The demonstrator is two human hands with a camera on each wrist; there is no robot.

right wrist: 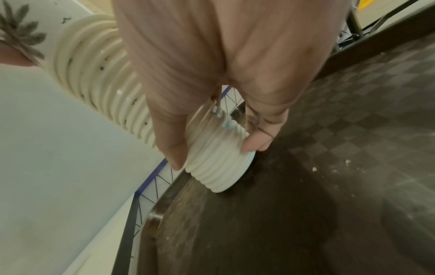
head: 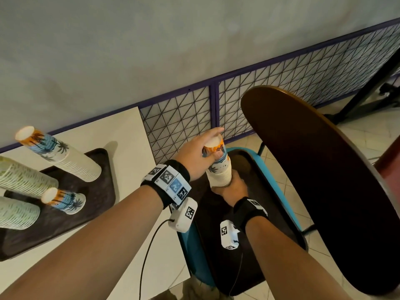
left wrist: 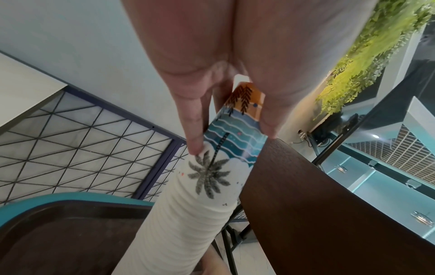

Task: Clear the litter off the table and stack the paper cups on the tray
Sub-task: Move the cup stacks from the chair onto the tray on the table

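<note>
From the head view, we see the left hand [head: 194, 156] gripping the top of a cup stack [head: 217, 167] and the right hand [head: 231, 187] gripping its base, at the far end of a dark tray [head: 279, 204] on a chair. The left wrist view shows fingers [left wrist: 195, 128] clasping the printed cup. In the right wrist view, fingers [right wrist: 169, 141] pinch the lowest rims against the tray's far edge.
</note>
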